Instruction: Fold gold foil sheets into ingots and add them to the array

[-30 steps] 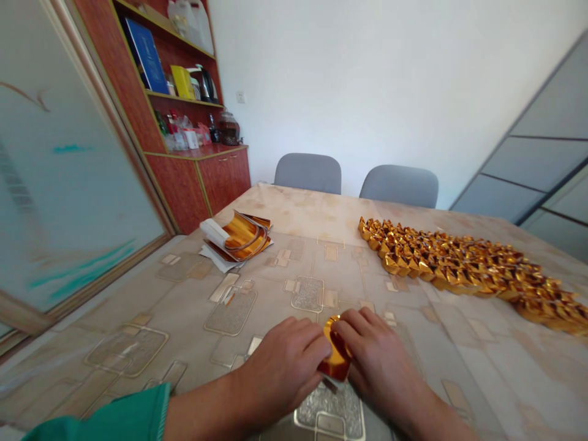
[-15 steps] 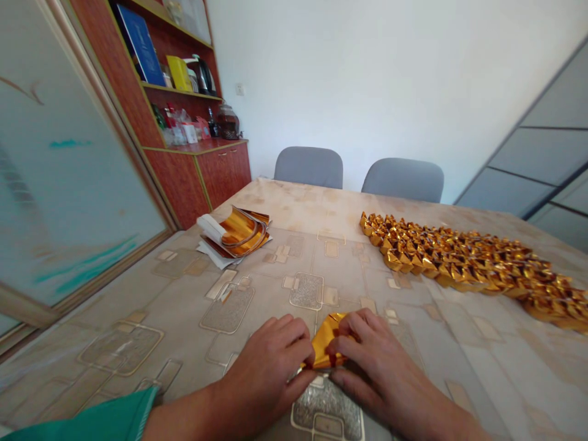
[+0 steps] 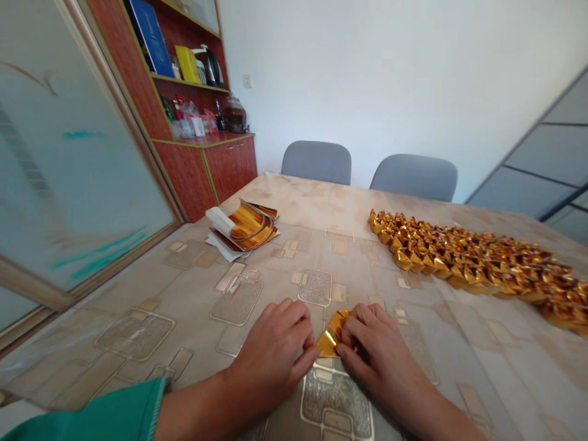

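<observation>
A small piece of shiny gold foil paper [image 3: 331, 340], partly folded, lies on the patterned tablecloth between my hands. My right hand [image 3: 374, 343] is closed over its right side, fingers and thumb gripping it and covering that part. At the paper's lower left corner, my left hand [image 3: 280, 343] pinches the edge between thumb and curled fingers. To the far left is a loose stack of gold foil sheets [image 3: 252, 226] with white backs, bent over in a curve. Rows of folded gold paper pieces [image 3: 468, 257] stand close together on the right.
The table [image 3: 316, 190] has a patterned cover [image 3: 294, 257]. Two grey chairs [image 3: 316, 160] stand behind it against a white wall. A red-brown cabinet [image 3: 184, 168] with bottles, a kettle and a jar is at the back left, beside a frosted glass door [image 3: 82, 184].
The view has shifted slightly, so everything sits a little further right. Less of the gold paper shows, and its left part now looks like a narrower, pointed flap.
</observation>
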`<state>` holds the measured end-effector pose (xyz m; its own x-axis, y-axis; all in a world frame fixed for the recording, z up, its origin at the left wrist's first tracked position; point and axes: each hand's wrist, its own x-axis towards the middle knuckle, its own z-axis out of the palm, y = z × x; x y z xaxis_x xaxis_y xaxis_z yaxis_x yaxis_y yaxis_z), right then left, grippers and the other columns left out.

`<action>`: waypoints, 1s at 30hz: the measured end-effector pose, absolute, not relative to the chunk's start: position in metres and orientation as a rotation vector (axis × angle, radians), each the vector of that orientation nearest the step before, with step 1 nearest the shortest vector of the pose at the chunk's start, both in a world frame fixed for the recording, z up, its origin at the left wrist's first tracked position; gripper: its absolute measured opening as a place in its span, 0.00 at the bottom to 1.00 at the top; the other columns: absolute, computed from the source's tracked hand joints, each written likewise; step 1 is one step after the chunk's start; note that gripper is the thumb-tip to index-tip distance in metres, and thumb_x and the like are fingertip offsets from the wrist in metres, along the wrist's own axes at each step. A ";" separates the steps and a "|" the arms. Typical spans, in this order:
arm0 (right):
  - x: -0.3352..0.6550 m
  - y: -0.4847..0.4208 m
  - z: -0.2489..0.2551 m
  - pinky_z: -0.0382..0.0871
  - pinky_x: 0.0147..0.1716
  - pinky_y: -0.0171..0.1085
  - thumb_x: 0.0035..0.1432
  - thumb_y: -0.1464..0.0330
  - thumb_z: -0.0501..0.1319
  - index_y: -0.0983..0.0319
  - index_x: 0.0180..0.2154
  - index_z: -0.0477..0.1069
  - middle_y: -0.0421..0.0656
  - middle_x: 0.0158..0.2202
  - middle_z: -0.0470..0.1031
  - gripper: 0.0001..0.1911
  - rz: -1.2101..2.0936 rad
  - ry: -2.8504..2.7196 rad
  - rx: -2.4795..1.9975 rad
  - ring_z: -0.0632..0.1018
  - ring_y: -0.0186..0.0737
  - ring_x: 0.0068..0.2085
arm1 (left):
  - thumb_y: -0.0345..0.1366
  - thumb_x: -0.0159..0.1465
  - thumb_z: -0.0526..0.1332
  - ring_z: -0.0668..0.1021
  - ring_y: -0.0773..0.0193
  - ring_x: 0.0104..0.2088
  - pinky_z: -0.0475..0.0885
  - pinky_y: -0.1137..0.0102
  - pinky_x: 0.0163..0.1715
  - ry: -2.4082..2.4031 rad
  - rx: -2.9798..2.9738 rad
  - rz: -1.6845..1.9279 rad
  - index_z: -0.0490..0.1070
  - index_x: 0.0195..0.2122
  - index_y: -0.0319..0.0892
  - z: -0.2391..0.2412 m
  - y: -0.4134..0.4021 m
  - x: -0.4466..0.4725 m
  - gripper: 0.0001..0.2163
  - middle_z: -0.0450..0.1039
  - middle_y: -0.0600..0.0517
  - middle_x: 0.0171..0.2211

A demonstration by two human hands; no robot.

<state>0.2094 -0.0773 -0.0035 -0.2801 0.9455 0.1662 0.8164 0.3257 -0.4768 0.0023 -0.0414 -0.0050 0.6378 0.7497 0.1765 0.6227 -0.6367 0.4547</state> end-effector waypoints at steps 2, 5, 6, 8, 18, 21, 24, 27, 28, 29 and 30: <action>0.209 -0.078 -0.005 0.58 0.37 0.44 0.59 0.76 0.60 0.60 0.29 0.67 0.42 0.34 0.69 0.08 0.403 -2.183 -1.559 0.67 0.46 0.39 | 0.29 0.61 0.62 0.70 0.58 0.38 0.61 0.63 0.37 1.092 2.566 0.483 0.69 0.30 0.42 -0.006 -0.040 0.004 0.04 0.70 0.52 0.35; 0.207 -0.078 -0.006 0.58 0.38 0.44 0.60 0.75 0.60 0.59 0.30 0.67 0.42 0.35 0.69 0.08 0.379 -2.181 -1.571 0.67 0.47 0.39 | 0.29 0.61 0.62 0.70 0.59 0.37 0.61 0.64 0.36 1.088 2.630 0.457 0.68 0.30 0.41 -0.008 -0.038 0.005 0.04 0.70 0.52 0.35; 0.206 -0.078 -0.006 0.58 0.38 0.44 0.60 0.75 0.60 0.59 0.30 0.67 0.43 0.35 0.69 0.07 0.372 -2.181 -1.580 0.67 0.47 0.39 | 0.30 0.61 0.62 0.70 0.59 0.37 0.61 0.64 0.36 1.089 2.640 0.451 0.68 0.30 0.41 -0.008 -0.038 0.005 0.04 0.70 0.52 0.35; 0.205 -0.078 -0.006 0.58 0.37 0.44 0.60 0.74 0.60 0.59 0.30 0.67 0.43 0.35 0.69 0.07 0.355 -2.187 -1.600 0.67 0.48 0.39 | 0.30 0.61 0.63 0.70 0.59 0.37 0.62 0.64 0.35 1.090 2.648 0.445 0.68 0.30 0.41 -0.009 -0.037 0.005 0.04 0.70 0.52 0.35; 0.204 -0.075 -0.009 0.57 0.37 0.45 0.59 0.72 0.62 0.59 0.29 0.69 0.44 0.34 0.70 0.06 0.251 -2.244 -1.635 0.68 0.50 0.39 | 0.31 0.70 0.54 0.71 0.61 0.37 0.65 0.64 0.41 0.585 3.023 0.693 0.71 0.43 0.40 -0.007 -0.045 0.003 0.07 0.73 0.51 0.37; 0.205 -0.074 -0.008 0.57 0.37 0.45 0.59 0.72 0.62 0.60 0.29 0.68 0.44 0.34 0.70 0.07 0.255 -2.246 -1.648 0.68 0.50 0.39 | 0.29 0.70 0.54 0.70 0.60 0.34 0.65 0.63 0.40 0.553 3.067 0.688 0.72 0.42 0.38 -0.009 -0.047 0.000 0.07 0.72 0.51 0.32; 0.209 -0.075 -0.009 0.58 0.38 0.46 0.59 0.72 0.63 0.60 0.31 0.66 0.43 0.35 0.70 0.07 0.329 -2.225 -1.640 0.68 0.49 0.39 | 0.29 0.69 0.54 0.71 0.60 0.34 0.66 0.62 0.41 0.519 3.059 0.613 0.71 0.46 0.39 -0.011 -0.047 -0.006 0.08 0.72 0.51 0.32; 0.215 -0.078 -0.011 0.60 0.40 0.45 0.59 0.73 0.64 0.60 0.34 0.64 0.43 0.37 0.69 0.08 0.426 -2.195 -1.580 0.68 0.47 0.40 | 0.31 0.69 0.54 0.72 0.59 0.37 0.66 0.60 0.48 0.515 3.016 0.573 0.70 0.50 0.41 -0.011 -0.048 -0.012 0.11 0.74 0.49 0.36; 0.218 -0.078 -0.011 0.61 0.40 0.45 0.59 0.74 0.64 0.60 0.35 0.64 0.43 0.37 0.69 0.08 0.458 -2.180 -1.555 0.68 0.46 0.40 | 0.31 0.69 0.54 0.73 0.59 0.38 0.66 0.59 0.50 0.532 2.997 0.562 0.69 0.51 0.42 -0.011 -0.049 -0.013 0.12 0.74 0.49 0.38; 0.220 -0.079 -0.011 0.61 0.40 0.44 0.60 0.75 0.63 0.60 0.36 0.63 0.43 0.38 0.68 0.09 0.485 -2.164 -1.528 0.68 0.46 0.40 | 0.31 0.68 0.55 0.73 0.59 0.39 0.65 0.58 0.52 0.548 2.977 0.556 0.69 0.52 0.42 -0.011 -0.049 -0.015 0.12 0.75 0.49 0.39; 0.222 -0.079 -0.011 0.62 0.40 0.44 0.60 0.76 0.63 0.60 0.36 0.63 0.42 0.38 0.68 0.09 0.509 -2.151 -1.503 0.68 0.45 0.41 | 0.30 0.68 0.54 0.74 0.59 0.40 0.64 0.57 0.53 0.564 2.958 0.552 0.69 0.52 0.43 -0.011 -0.050 -0.016 0.13 0.75 0.49 0.40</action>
<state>0.2221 -0.0793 -0.0111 -0.2936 0.9423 0.1610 0.7704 0.3329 -0.5437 -0.0164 -0.0497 -0.0106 0.8675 0.3697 0.3328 0.3407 -0.9291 0.1440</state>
